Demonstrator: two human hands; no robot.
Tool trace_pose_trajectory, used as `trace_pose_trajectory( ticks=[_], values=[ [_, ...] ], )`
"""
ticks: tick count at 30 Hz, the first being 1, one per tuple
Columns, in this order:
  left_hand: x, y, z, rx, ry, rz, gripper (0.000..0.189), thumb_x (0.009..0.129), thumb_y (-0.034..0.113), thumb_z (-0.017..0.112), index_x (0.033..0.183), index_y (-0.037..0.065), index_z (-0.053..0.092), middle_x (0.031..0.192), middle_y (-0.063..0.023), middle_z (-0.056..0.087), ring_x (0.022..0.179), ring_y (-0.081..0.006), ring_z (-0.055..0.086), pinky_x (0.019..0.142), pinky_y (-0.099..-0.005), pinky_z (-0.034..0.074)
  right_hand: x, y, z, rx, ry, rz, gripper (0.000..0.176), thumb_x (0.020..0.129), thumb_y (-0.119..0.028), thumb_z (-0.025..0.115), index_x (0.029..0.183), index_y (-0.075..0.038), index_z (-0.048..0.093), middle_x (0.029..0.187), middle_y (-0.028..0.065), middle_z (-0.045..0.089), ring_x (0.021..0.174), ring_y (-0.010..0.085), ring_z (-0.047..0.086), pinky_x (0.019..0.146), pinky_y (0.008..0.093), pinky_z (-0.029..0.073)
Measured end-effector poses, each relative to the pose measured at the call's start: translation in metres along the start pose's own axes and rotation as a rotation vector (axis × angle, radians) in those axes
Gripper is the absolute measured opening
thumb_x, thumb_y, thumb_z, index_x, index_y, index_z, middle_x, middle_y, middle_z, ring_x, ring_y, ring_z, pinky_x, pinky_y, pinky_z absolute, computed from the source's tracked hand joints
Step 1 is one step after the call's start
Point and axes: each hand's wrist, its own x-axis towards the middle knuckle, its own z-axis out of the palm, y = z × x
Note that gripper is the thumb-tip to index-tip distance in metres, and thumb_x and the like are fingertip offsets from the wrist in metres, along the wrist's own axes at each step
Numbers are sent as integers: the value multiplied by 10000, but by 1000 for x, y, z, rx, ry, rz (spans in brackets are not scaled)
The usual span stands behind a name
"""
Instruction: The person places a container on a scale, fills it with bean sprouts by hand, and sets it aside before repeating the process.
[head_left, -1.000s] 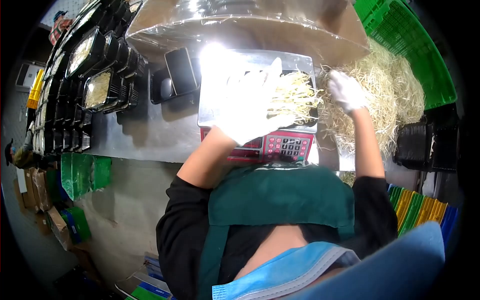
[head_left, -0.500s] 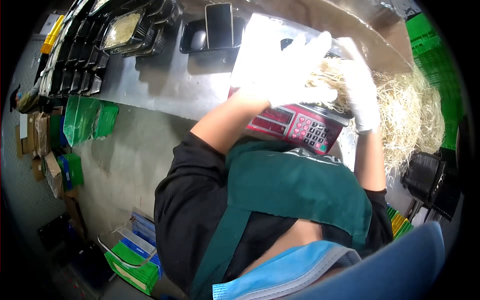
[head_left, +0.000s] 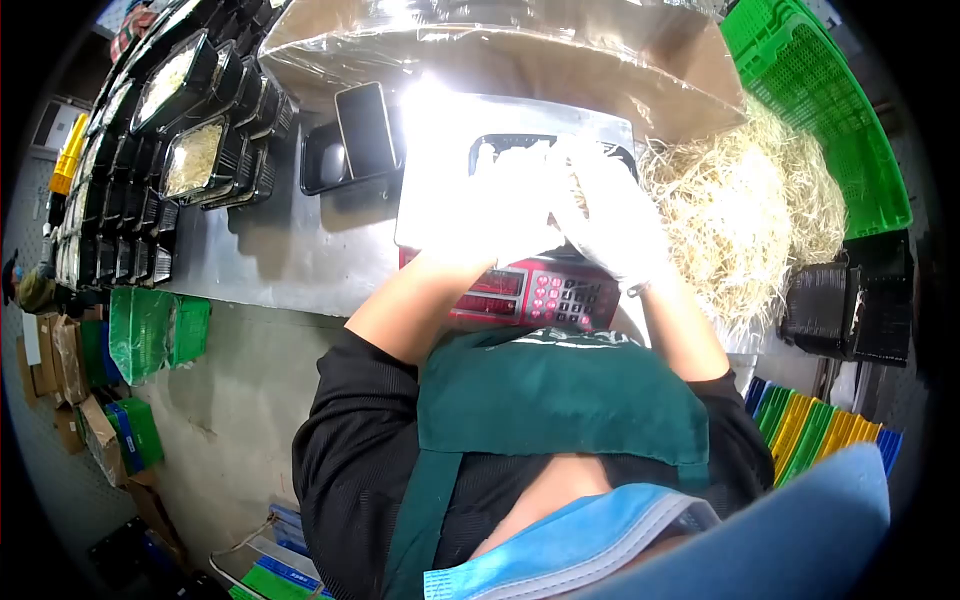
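Note:
My left hand (head_left: 515, 205), in a white glove washed out by glare, lies over a black plastic tray (head_left: 484, 145). My gloved right hand (head_left: 618, 215) is at the tray's right side, fingers curled inward. Both hands are closed around a bunch of pale thin strands (head_left: 576, 188), of which only a little shows between them. Glare hides the left fingertips. Under the tray is a weighing scale (head_left: 545, 297) with a red front, a lit display and a keypad. A big loose heap of the same strands (head_left: 725, 215) lies right of my right hand.
Filled black trays (head_left: 200, 160) are stacked at the left. A phone (head_left: 366, 130) leans in another black tray (head_left: 312, 175). A plastic-covered cardboard box (head_left: 500, 55) stands behind the scale. Stacked black trays (head_left: 822, 310) and a green crate (head_left: 820, 110) are at the right.
The view has shifted, so more of the table's right side shows. My hands have come closer together over the tray, and fewer strands show between them.

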Motion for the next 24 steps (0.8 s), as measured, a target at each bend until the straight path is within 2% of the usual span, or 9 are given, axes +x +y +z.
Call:
trace_pose_trajectory(
  ticks=[2, 5, 7, 9, 12, 16, 19, 21, 24],
  values=[
    [5, 8, -14, -64, -52, -38, 760, 734, 468, 647, 1331, 48, 436, 1268, -191, 497, 1176, -334, 469, 1001, -461, 347, 5, -1, -14, 50, -105, 79, 423, 820, -303, 633, 1141, -30, 591, 1193, 246, 551, 997, 370, 573, 795, 446, 477],
    [7, 5, -25, -125, -64, -53, 815, 714, 521, 658, 1321, 24, 436, 1324, -219, 442, 1212, -377, 425, 1024, -477, 313, 26, 12, -33, -87, 218, -213, 385, 806, -343, 656, 1068, -61, 648, 1116, 207, 613, 957, 364, 614, 815, 391, 488],
    [1, 12, -48, 13, 26, -21, 903, 742, 533, 645, 1420, 45, 304, 1456, -212, 304, 1282, -376, 373, 1067, -521, 222, 49, 25, -38, 249, 138, 230, 332, 842, -346, 624, 1024, -70, 662, 1010, 172, 659, 908, 329, 636, 793, 350, 493],
    [-14, -1, -62, -93, 87, 5, 924, 716, 479, 709, 1417, 30, 308, 1464, -234, 278, 1296, -384, 354, 1097, -494, 178, 91, 56, -36, 317, -59, 345, 314, 873, -346, 588, 981, -60, 658, 918, 162, 672, 891, 288, 645, 776, 349, 493],
    [-44, -27, -81, -378, 45, -63, 911, 680, 389, 773, 1384, -7, 350, 1408, -252, 363, 1276, -437, 368, 1101, -493, 190, 157, 86, -10, 413, -72, 140, 329, 889, -330, 539, 970, -28, 641, 918, 166, 661, 834, 269, 634, 764, 354, 490],
    [-118, -33, -55, -671, 580, -423, 490, 823, 27, 653, 1279, -29, 484, 1284, -199, 530, 1203, -286, 503, 1013, -383, 386, 223, 146, 78, 1202, -234, 482, 259, 883, -240, 542, 995, -28, 639, 891, 114, 659, 789, 190, 603, 735, 325, 486],
    [-162, -24, -20, -982, 745, -644, 291, 890, -60, 545, 1180, -55, 542, 1218, -166, 586, 1046, -174, 603, 879, -272, 488, 235, 137, 82, 714, -129, 624, 193, 850, -222, 551, 935, -76, 645, 848, 103, 648, 750, 208, 602, 676, 338, 482],
    [-174, -8, -5, -999, 719, -654, 237, 882, -76, 546, 1116, -56, 579, 1159, -169, 617, 976, -163, 628, 834, -260, 507, 227, 146, 79, -231, -28, -178, 178, 810, -229, 569, 912, -103, 644, 849, 108, 641, 750, 246, 605, 662, 360, 481],
    [-183, 0, -8, -1031, 735, -764, 228, 907, -30, 525, 1126, -56, 583, 1153, -157, 622, 986, -185, 630, 821, -264, 505, 222, 138, 48, -322, -249, 19, 202, 785, -268, 595, 875, -95, 646, 894, 106, 648, 826, 292, 613, 732, 394, 484]
  ],
)
